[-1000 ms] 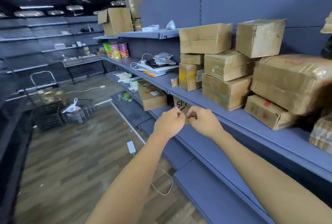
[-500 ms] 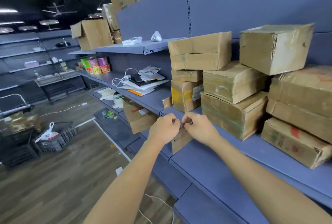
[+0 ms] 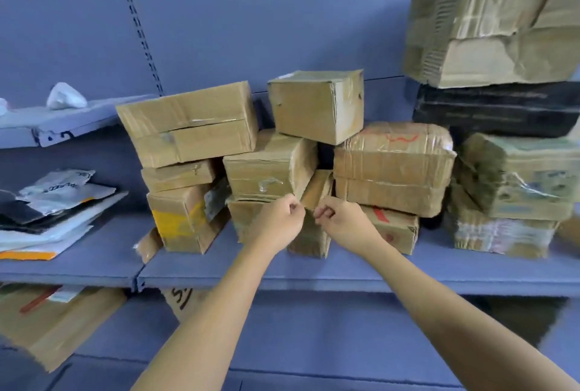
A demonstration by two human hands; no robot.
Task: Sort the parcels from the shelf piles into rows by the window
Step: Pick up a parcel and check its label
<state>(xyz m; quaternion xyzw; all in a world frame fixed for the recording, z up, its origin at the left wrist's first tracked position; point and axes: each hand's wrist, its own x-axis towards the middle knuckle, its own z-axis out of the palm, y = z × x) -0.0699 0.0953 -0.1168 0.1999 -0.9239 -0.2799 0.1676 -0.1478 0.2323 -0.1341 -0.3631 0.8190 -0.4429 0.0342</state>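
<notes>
- On the shelf [image 3: 94, 260], head view: parcels [image 3: 392, 168] sit in loose piles against the back panel, stacked two and three high. Nothing here is sorted yet.
- Top box [image 3: 317, 105] rests tilted across two lower ones. It is probably the easiest first pick, since lifting it frees those below.
- Wide box [image 3: 188, 124] caps the left stack and overhangs the smaller ones under it.
- Left hand [image 3: 279, 224] and right hand [image 3: 343, 222] are both clenched, fingers curled in, with nothing seen in either. The fists are close together but just apart, in front of the pile's lower middle.
- Cannot tell whether they touch a box; they partly cover the bottom box [image 3: 241, 218].
- Judgement: reach stage, no parcel gripped.
- Right stack: a crushed box [image 3: 489, 23] sits on a black parcel [image 3: 496, 111], piled high. It could topple if its neighbours get tugged.
- Mailers [image 3: 53, 208] lie flat at left, apart from the boxes.
- Window and rows are out of view.
</notes>
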